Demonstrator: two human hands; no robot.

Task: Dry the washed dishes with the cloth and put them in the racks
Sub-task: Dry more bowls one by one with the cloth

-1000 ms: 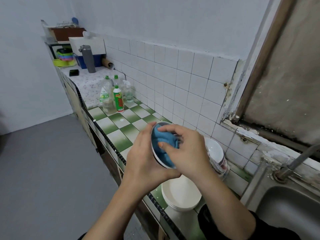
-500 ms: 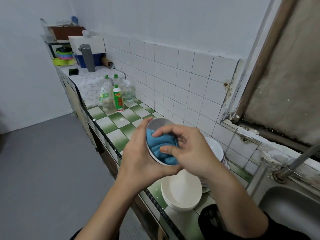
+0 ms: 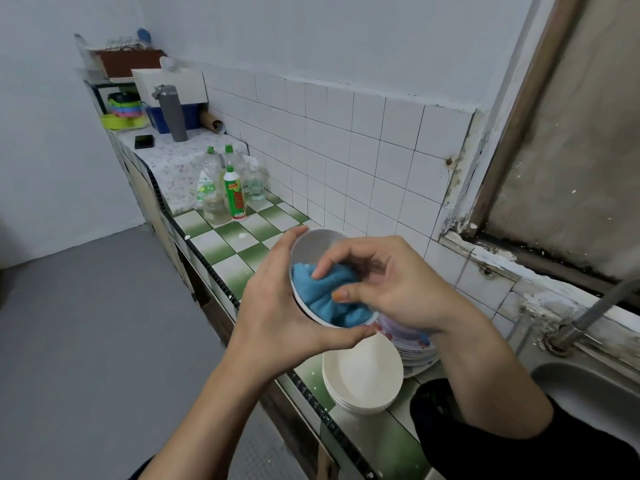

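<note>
Left hand (image 3: pixel 277 306) grips a bowl (image 3: pixel 313 245) from outside, fingers curled over the top rim and thumb under the bottom rim. The bowl is in the air above the counter edge, tipped on its side with the opening facing the right hand (image 3: pixel 398 289). The inside is pale grey with a white rim.

Right hand is closed on a blue cloth (image 3: pixel 329 301). Forefinger and thumb pinch it, and the other fingers are curled behind. The cloth is bunched in the lower half of the bowl, touching the inner wall. The upper inner wall is bare.

Just below both hands is a stack of white bowls (image 3: pixel 363 375) on the green and white tiled counter (image 3: pixel 221 244). Under the right wrist, touching that stack's far side, is a pile of patterned plates (image 3: pixel 414 344), partly hidden by the hand.

Right of the right forearm are a metal sink (image 3: pixel 588 396) and a tap (image 3: pixel 595 306) above it.

Beyond the left hand, well apart, is a cluster of dish soap bottles (image 3: pixel 233 194) standing upright on the counter. Further along are a grey flask (image 3: pixel 172 112) and a black phone (image 3: pixel 143 141) on a flowered cover. At the far end there are a shelf with coloured plastic bowls (image 3: pixel 124 110) and a wire rack (image 3: pixel 121 43) on top, too small to see what is in it.
</note>
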